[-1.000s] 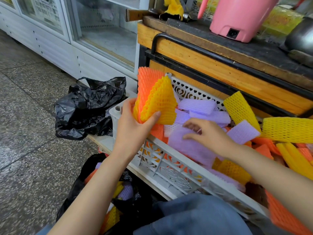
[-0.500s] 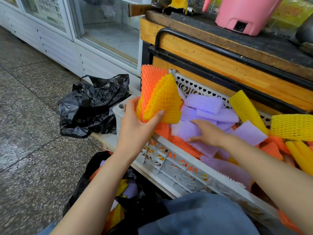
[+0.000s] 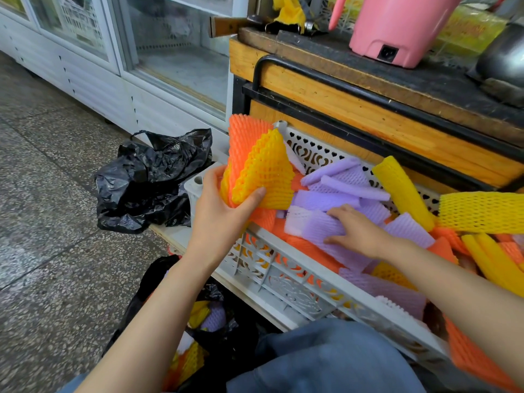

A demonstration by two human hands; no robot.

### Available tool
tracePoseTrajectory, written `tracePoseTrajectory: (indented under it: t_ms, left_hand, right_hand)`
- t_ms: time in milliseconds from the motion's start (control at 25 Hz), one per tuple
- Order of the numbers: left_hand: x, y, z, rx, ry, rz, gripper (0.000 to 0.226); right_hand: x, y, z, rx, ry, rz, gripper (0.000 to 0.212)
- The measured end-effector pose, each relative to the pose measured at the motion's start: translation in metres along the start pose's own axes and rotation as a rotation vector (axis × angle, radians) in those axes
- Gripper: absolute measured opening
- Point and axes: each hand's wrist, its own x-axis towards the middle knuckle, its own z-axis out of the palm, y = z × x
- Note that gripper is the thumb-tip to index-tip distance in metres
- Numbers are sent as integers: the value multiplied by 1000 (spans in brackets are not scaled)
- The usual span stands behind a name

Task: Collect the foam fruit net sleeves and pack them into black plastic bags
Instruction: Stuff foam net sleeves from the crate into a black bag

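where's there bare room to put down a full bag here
Bare terrazzo floor left of the crumpled black bag, in front of the glass-door cooler, is free. A thin strip of pale ledge shows between that bag and the white crate. Crowded: the crate, heaped with foam sleeves, and the open bag by the knees.

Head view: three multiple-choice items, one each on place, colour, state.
1. Where is the open black bag?
A. on the counter
B. in the crate
C. on the floor below the white crate
2. Colours of the sleeves in the left hand?
A. orange and yellow
B. purple and white
C. green and pink
3. What is the left hand doing?
A. hanging empty
B. gripping the sleeves
C. pressing the floor
Key: 1 C, it shows beneath the crate's near edge; 2 A, orange behind yellow; 3 B, it clamps them at their lower corner.
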Motion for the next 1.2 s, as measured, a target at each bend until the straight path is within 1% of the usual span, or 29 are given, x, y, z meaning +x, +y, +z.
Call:
tracePoseTrajectory:
  t_ms: [80, 240, 320, 440, 520, 560, 600, 680, 760, 840, 920, 1040, 1120, 1200]
  left_hand:
    - [-1, 0, -2, 10, 4, 5, 49]
    - [-3, -1, -4, 36, 15, 15, 49]
    - [-4, -2, -4, 45, 19, 18, 48]
    - [-4, -3, -2, 42, 19, 20, 48]
    - [-3, -4, -2, 40, 16, 24, 48]
    - [-3, -5, -2, 42, 15, 29, 48]
    - [-3, -5, -2, 42, 16, 33, 48]
    - [-3, -6, -3, 38, 15, 41, 48]
    - [-3, -7, -5, 25, 15, 47, 53]
    - [-4, -7, -9, 6, 21, 42, 58]
    - [-7, -7, -15, 2, 35, 46, 60]
    - [-15, -7, -27, 12, 100, 64, 58]
    - [-22, -9, -39, 21, 184, 73, 58]
    - [-29, -10, -52, 46, 277, 68, 60]
  right_hand:
    - [-6, -2, -3, 19, 1, -28, 65]
    - [-11, -13, -15, 9, 119, -73, 61]
    - [-8, -16, -20, 0, 146, -71, 63]
    - [1, -11, -16, -50, 74, -50, 67]
    - [6, -8, -8, -79, -9, -4, 73]
    - [8, -7, -6, -100, -23, 26, 75]
    - [11, -6, -6, -137, -19, 53, 75]
    - [12, -9, -9, -262, 8, 68, 69]
    - [9, -15, -15, -292, 37, 59, 62]
    - [1, -26, -25, -115, 135, 59, 57]
    - [-11, -45, -38, 127, 290, 49, 51]
    - [-32, -90, -57, 353, 504, -80, 48]
    - [-43, -129, -64, 474, 564, -201, 48]
    - [-47, -167, -60, 554, 529, -287, 48]
